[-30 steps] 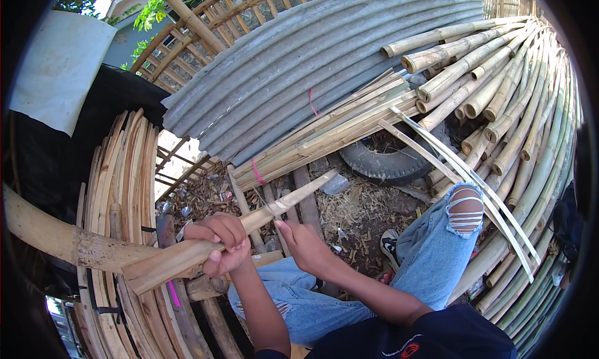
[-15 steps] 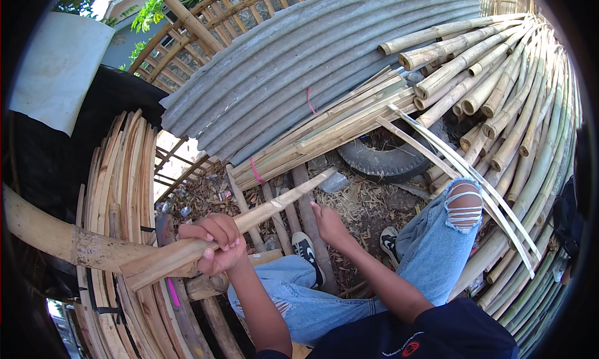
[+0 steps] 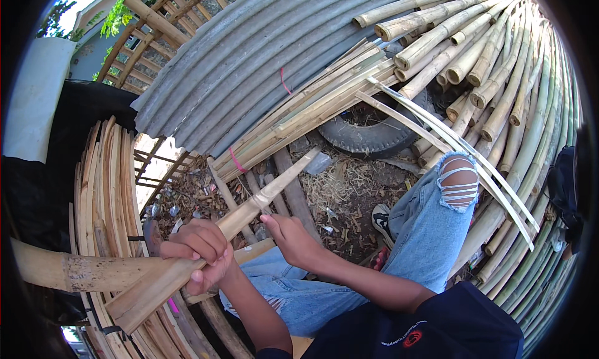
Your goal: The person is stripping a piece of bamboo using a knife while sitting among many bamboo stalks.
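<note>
A split bamboo piece (image 3: 240, 218) slants across the view, wide at its lower left end and narrowing toward the upper right. My left hand (image 3: 199, 250) is wrapped round its wider part. Close to the strip's lower edge, on its narrower stretch, is my right hand (image 3: 293, 240), fingers curled and thumb up; anything inside that grip is hidden. Behind the strip's wide end lies a thick bamboo pole (image 3: 75, 271), coming in from the left.
Upright bamboo slats (image 3: 103, 190) stand bundled at left. Beyond are corrugated sheeting (image 3: 231, 59), a tied slat bundle (image 3: 299, 119) and a tyre (image 3: 368, 137). Bamboo poles (image 3: 480, 66) fill the right side. Thin pale strips (image 3: 462, 147) lean by my knee. Leaf litter covers the ground.
My right hand has moved left, up close to the bamboo piece. My left hand keeps its grip, and the strip sits slightly lower at its wide end. The whole view has shifted somewhat.
</note>
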Tool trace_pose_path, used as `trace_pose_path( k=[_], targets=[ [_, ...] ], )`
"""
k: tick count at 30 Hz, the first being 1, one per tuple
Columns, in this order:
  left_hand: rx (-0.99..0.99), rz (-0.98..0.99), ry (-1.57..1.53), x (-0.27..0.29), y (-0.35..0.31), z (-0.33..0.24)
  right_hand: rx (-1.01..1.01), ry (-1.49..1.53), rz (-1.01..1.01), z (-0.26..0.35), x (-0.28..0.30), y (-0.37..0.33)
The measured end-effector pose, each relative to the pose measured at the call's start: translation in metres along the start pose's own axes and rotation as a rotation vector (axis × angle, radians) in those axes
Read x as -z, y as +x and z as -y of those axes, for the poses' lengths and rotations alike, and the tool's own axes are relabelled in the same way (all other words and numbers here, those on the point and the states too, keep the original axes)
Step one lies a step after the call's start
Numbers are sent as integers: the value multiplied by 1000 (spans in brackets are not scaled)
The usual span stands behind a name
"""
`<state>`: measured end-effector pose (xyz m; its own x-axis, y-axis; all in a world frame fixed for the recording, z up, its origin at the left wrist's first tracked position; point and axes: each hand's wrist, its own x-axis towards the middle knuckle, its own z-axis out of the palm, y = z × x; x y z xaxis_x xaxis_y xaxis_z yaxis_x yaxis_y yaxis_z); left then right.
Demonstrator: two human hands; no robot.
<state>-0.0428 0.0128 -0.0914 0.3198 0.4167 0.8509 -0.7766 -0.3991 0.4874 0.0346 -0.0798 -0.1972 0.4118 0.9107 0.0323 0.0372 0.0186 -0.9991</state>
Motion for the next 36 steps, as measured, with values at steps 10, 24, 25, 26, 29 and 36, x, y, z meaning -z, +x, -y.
trace_pose_path(
  k=[10, 24, 25, 26, 29, 36],
  targets=[
    [27, -49, 4, 8, -2, -2, -39, -34, -52, -24, -1, 4],
    [21, -131, -11, 34, 2, -5, 25, -41, 81, -14, -9, 23],
    [10, -171, -3, 37, 2, -6, 23, -131, 36, -15, -14, 25],
    [10, -182, 1, 39, -1, -8, 21, -220, -7, -17, -19, 25],
    [32, -122, -27, 46, -4, -11, 48, -163, 33, -3, -29, 16],
    [59, -123, 17, 47, -3, -15, 153, -135, 66, -7, -19, 26]
  ],
)
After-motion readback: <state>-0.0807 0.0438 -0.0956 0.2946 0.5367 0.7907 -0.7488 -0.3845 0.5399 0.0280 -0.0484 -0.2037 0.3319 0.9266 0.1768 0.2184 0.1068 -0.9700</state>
